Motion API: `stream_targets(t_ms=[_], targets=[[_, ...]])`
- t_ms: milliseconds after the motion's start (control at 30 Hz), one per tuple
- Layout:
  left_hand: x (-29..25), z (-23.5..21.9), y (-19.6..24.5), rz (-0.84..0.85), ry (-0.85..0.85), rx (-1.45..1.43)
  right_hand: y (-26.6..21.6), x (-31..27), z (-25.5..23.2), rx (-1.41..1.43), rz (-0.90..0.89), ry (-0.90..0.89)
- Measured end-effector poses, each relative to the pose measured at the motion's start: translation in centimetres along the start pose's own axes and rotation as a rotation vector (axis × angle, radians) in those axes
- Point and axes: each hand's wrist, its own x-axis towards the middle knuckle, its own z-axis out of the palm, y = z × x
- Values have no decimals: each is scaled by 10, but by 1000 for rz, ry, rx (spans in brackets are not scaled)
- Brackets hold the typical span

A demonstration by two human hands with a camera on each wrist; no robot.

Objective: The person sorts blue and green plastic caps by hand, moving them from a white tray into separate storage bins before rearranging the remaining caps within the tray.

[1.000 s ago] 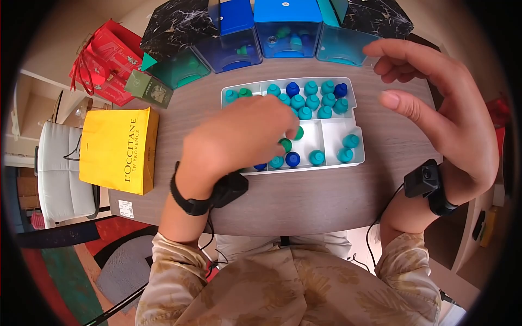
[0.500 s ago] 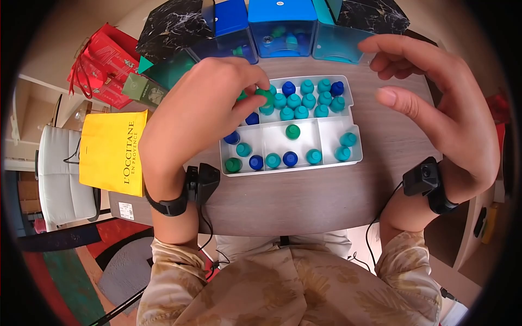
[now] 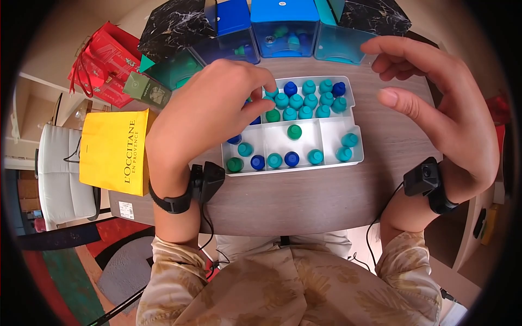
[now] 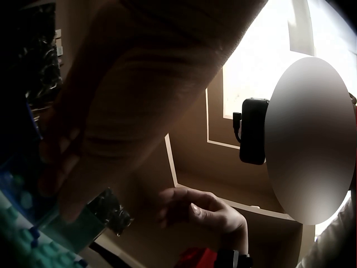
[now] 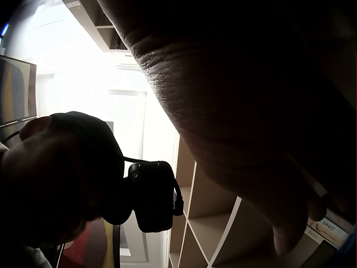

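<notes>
A white divided tray holds several small bottle-shaped pieces in teal, dark blue and green. My left hand hangs over the tray's upper left part, thumb and index finger apart. Just beyond those fingertips stands a green bottle, in a row with teal bottles. Another green bottle stands alone in the lower middle compartment. Part of the tray's left side is hidden under the left hand. My right hand is raised to the right of the tray, fingers loosely bent and holding nothing.
Tinted bins, including a blue bin with pieces inside, line the table's back. A yellow paper bag, a green box and a red bag stand at left. Cables hang from both wrist cameras.
My left hand rose from the tray's middle toward its upper left with a green bottle pinched, then let it go beside the teal ones. The right hand has stayed put.
</notes>
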Motion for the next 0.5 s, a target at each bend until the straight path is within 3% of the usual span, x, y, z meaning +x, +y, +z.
stream_targets(t_ms=[167,267,367,500], targets=[[5,13,6,42,-94,24,-7,4,-1,32,60,-21],[7,43,13,146,-104,-29,-11,7,-5,31,99,-52],[11,51,20,28,-279,38,-11,5,-4,41,106,-38],[11,62,19,23,-279,117,-13,6,-5,36,111,-45]])
